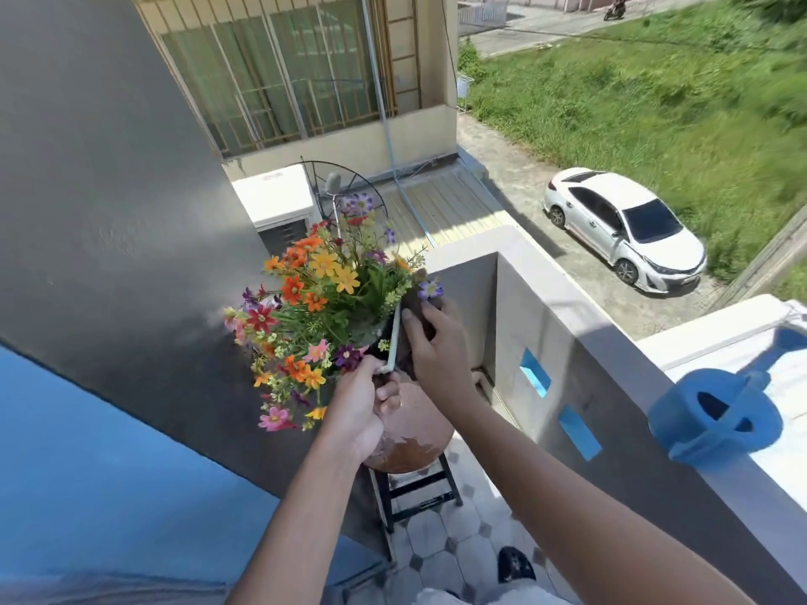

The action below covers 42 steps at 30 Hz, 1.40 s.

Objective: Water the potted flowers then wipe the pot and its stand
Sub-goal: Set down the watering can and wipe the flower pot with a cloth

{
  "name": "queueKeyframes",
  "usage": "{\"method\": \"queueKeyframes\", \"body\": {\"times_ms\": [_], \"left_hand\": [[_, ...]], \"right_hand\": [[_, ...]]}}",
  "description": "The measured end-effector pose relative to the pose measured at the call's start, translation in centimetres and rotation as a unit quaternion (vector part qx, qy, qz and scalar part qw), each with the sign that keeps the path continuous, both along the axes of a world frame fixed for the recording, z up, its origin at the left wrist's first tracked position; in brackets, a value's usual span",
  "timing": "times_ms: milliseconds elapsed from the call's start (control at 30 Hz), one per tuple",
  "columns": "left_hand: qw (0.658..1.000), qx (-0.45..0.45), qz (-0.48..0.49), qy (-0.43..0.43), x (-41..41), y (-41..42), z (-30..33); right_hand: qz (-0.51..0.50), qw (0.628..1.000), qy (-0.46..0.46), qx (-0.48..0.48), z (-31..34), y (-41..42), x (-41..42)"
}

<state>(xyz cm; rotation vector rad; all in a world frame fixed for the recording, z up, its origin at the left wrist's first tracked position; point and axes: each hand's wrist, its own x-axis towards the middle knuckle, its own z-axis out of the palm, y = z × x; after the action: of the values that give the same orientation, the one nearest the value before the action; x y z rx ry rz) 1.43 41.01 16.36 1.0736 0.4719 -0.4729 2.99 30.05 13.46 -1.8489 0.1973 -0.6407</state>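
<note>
Both arms reach out to the pot [395, 338], which is lifted off and tipped on its side above the round stool [412, 430]. The left hand [358, 412] grips the pot's pale rim, fingers curled round it. The right hand [430, 342] presses a dark cloth [415, 305] against the pot's side, fingers bent over the cloth. Bright flowers [314, 299] spill out of the pot toward the grey wall [109, 189]. To the right of the pot, well apart, a blue watering can [716, 412] sits on the balcony ledge [567, 307]. Far below the ledge a white car [620, 229] is parked.
</note>
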Motion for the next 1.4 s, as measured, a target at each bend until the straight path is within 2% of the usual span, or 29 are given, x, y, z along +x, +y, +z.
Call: {"method": "queueKeyframes", "body": {"times_ms": [67, 233, 333, 433, 567, 633, 767, 967, 1067, 1200, 1300, 1400], "left_hand": [[1.0, -0.01, -0.013, 0.003, -0.3, 0.4, 0.4], [0.999, -0.02, -0.032, 0.0, -0.6, 1.7, 0.6], [0.999, 0.005, -0.044, -0.008, -0.3, 1.5, 0.5], [0.999, 0.012, -0.043, -0.008, 0.3, 1.1, 0.4], [1.0, -0.024, -0.009, -0.01, 1.6, 1.4, 0.6], [1.0, -0.026, -0.012, -0.007, 1.8, 1.6, 0.7], [1.0, -0.005, -0.021, -0.011, 1.5, 1.5, 0.5], [0.998, 0.033, -0.031, -0.037, 1.0, 0.4, 0.3], [0.999, 0.021, -0.026, -0.031, 1.2, 0.5, 0.4], [0.999, 0.023, -0.024, -0.028, 1.3, 0.9, 0.7], [0.997, 0.055, -0.029, -0.046, 1.3, 1.2, 0.7], [0.992, 0.099, -0.044, -0.061, 1.5, 1.1, 0.4]], "right_hand": [[-0.018, 1.0, 0.022, 0.003, -0.6, -1.3, 1.1], [-0.061, 0.987, 0.146, 0.002, -4.0, -4.5, 2.4], [-0.045, 0.99, 0.131, 0.028, -2.6, -4.1, 3.2], [-0.001, 0.997, 0.065, 0.032, 0.4, -1.9, 2.9], [0.045, 0.997, -0.011, -0.061, 0.1, 0.9, -1.3], [0.036, 0.996, 0.022, -0.079, -2.7, 0.9, -2.9], [-0.007, 0.995, 0.098, -0.025, -5.5, 0.3, -3.3], [-0.001, 1.0, 0.007, 0.009, 1.5, 1.0, -0.6], [-0.008, 1.0, -0.008, -0.001, 1.2, 0.8, -0.3], [-0.028, 0.998, 0.058, -0.017, -2.7, 0.2, -1.7], [-0.017, 0.993, 0.119, 0.011, -3.6, 0.5, -2.5], [0.019, 0.995, 0.098, 0.021, -1.2, 1.2, -2.1]]}}
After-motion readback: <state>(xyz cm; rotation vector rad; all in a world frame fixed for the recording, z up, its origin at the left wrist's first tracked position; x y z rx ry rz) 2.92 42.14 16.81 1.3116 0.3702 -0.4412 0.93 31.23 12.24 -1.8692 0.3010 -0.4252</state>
